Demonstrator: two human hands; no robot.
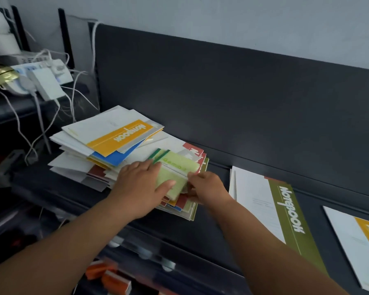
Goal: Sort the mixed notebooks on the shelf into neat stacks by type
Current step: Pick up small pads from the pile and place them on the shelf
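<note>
i have only just started. an olive book (290, 211) and a yellow book (349, 248) lie apart at lower right. the big pile (107, 137) at mid frame is all mixed. on it, my left hand (141, 184) lies flat on a green book (179, 165); my right hand (207, 188) pinches its edge.

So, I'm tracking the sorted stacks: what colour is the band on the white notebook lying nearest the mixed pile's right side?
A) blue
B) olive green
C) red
B: the white notebook with the olive-green band lies flat on the dark shelf, just right of the messy mixed notebook pile.
</note>
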